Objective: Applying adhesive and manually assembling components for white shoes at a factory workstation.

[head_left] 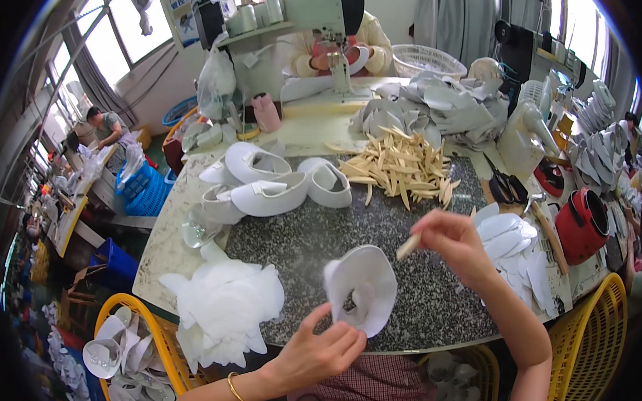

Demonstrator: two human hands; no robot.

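My left hand (321, 351) grips the lower edge of a white shoe upper (380, 282), which stands tilted over the speckled dark slab with its opening toward me. My right hand (452, 242) is raised just right of the upper, pinching a small beige strip (408, 246) that stays apart from it. Beyond the hands lies a heap of similar beige crescent-shaped strips (401, 168). Several curved white uppers (271, 193) are grouped at the slab's far left. To the left of my left hand sits a pile of soft white pads (223, 307).
Flat white pieces (509, 244), black scissors (506, 186), a wooden-handled tool (551, 239) and a red pot (581, 228) line the right side. Yellow baskets (588, 355) flank me. A person works at a sewing machine (338, 61) across the table, beside piled grey-white pieces (454, 106).
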